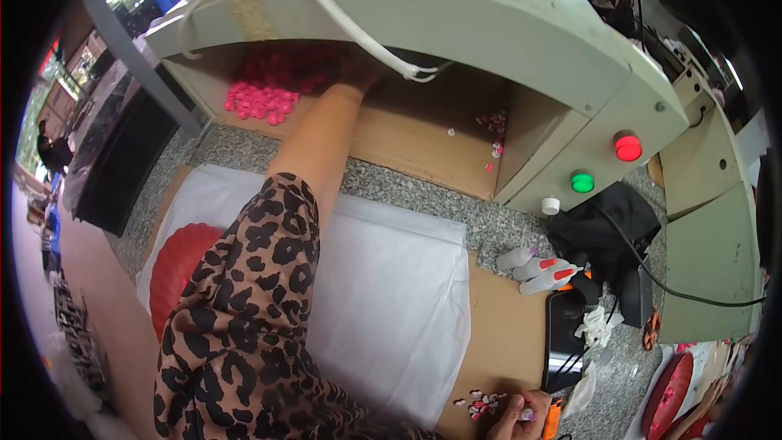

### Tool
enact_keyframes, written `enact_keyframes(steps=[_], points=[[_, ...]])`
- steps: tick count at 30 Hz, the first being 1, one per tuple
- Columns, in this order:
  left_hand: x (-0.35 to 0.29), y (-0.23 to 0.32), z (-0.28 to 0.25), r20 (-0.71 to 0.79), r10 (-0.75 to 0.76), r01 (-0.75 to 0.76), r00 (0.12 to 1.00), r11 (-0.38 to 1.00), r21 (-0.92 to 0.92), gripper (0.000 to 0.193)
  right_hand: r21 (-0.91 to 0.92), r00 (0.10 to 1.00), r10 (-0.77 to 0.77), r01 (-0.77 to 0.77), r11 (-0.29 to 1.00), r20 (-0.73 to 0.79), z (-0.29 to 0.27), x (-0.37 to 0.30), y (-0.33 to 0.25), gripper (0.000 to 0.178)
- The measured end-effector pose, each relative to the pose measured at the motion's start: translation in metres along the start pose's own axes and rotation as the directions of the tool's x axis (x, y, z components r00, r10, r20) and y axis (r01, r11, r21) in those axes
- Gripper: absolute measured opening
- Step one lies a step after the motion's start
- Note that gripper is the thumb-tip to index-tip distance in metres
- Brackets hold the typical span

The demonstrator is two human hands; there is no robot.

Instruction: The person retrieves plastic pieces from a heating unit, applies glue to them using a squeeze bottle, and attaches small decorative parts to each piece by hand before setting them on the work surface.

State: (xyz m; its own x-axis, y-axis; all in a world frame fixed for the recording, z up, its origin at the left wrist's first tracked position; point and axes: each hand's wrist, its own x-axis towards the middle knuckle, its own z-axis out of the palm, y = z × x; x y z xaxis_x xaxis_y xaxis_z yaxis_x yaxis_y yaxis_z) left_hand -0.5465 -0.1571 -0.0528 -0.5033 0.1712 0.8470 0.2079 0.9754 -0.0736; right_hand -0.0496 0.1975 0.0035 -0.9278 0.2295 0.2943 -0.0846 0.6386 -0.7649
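Observation:
My left arm, in a leopard-print sleeve, stretches forward into a low compartment of a pale green machine. At its end my left hand is in shadow under the machine's edge, its fingers hidden. Beside that hand lies a heap of small pink pieces. At the lower right my right hand is closed, thumb against fingers, around a small whitish-purple thing that I cannot make out. Several small pink, white and black pieces lie on the cardboard next to it. Partly behind my sleeve is a red scalloped dish.
A white cloth covers the cardboard. White bottles, a black phone, crumpled tissue and a black cloth bag lie on the right. Red and green buttons face me. Another person's hand is at lower right.

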Motion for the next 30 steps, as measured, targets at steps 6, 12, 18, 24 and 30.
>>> enact_keyframes(steps=[6,12,18,24,30], points=[[0.016,0.038,-0.047,0.326,-0.148,0.210,0.934,0.964,-0.163,0.040,0.022,1.000,-0.001,0.001,1.000,-0.016,0.003,0.007,-0.002,0.007],[-0.003,0.045,-0.062,0.341,-0.134,0.187,0.931,0.974,-0.127,0.044,0.068,0.996,0.092,-0.091,0.994,-0.013,0.007,0.009,-0.015,0.007],[0.003,0.067,-0.120,0.602,-0.186,0.211,0.777,0.977,0.030,0.033,0.055,0.988,0.153,-0.153,0.987,0.001,0.001,0.003,-0.014,0.007],[-0.011,0.084,-0.168,0.621,-0.295,0.447,0.726,0.889,-0.101,0.030,0.014,0.997,-0.042,0.043,0.999,-0.057,0.009,-0.003,0.008,0.005],[-0.067,0.167,-0.301,0.727,0.242,0.273,0.643,0.815,-0.512,0.025,0.182,0.994,0.039,-0.019,0.983,-0.104,0.007,-0.005,0.003,0.005]])
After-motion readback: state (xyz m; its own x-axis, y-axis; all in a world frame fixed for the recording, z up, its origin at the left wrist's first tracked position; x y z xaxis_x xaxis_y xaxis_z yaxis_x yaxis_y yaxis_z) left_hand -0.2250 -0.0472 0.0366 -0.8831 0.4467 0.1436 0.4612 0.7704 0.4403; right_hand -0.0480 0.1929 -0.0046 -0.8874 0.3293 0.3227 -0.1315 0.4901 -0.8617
